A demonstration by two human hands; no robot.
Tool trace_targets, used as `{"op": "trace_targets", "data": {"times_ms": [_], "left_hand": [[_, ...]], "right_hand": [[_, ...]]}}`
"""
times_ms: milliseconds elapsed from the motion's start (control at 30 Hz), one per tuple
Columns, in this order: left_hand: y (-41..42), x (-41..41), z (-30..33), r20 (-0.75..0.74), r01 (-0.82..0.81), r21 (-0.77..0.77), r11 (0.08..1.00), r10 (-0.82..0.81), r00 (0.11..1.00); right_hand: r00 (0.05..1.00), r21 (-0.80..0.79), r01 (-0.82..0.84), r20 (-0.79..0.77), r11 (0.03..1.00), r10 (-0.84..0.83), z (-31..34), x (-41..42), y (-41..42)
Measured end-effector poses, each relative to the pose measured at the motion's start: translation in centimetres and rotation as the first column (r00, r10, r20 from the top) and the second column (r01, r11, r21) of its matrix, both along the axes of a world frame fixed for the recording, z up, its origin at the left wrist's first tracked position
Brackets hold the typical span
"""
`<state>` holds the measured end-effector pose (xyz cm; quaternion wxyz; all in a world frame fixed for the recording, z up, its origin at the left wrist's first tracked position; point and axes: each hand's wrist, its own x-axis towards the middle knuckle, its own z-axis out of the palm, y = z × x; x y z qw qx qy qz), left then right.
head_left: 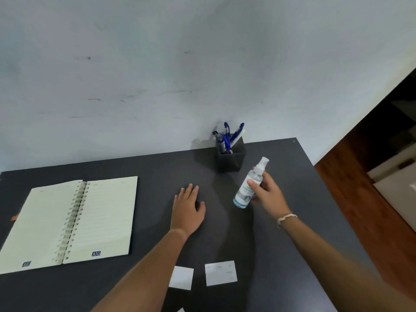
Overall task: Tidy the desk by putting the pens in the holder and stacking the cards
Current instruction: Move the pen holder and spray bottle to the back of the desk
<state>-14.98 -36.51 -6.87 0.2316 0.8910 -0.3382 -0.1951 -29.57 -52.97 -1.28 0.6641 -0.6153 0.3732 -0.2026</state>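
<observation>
A black square pen holder stands at the back of the dark desk against the wall, with several blue pens upright in it. Two white cards lie apart near the front edge: one card to the right, another card partly under my left forearm. My left hand rests flat on the desk, fingers straight. My right hand grips a clear sanitizer spray bottle just in front of the holder, tilted, its base close to the desk.
An open spiral notebook lies on the left part of the desk. The desk's right edge drops to a wooden floor. A white corner shows at the bottom edge.
</observation>
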Motion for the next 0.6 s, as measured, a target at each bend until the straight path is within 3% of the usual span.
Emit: {"op": "trace_targets", "data": {"times_ms": [400,600], "left_hand": [[-1.9,-1.4,-0.3,-0.003,0.012,0.018,1.0,-0.012,1.0],[-2.6,-1.2,-1.1,0.069,0.001,0.026,1.0,-0.002,0.998]], "right_hand": [[0.994,-0.008,-0.024,-0.111,1.0,0.023,1.8,-0.9,-6.2],[0.981,-0.047,-0.097,-0.175,0.994,0.087,1.5,0.9,-9.6]]}}
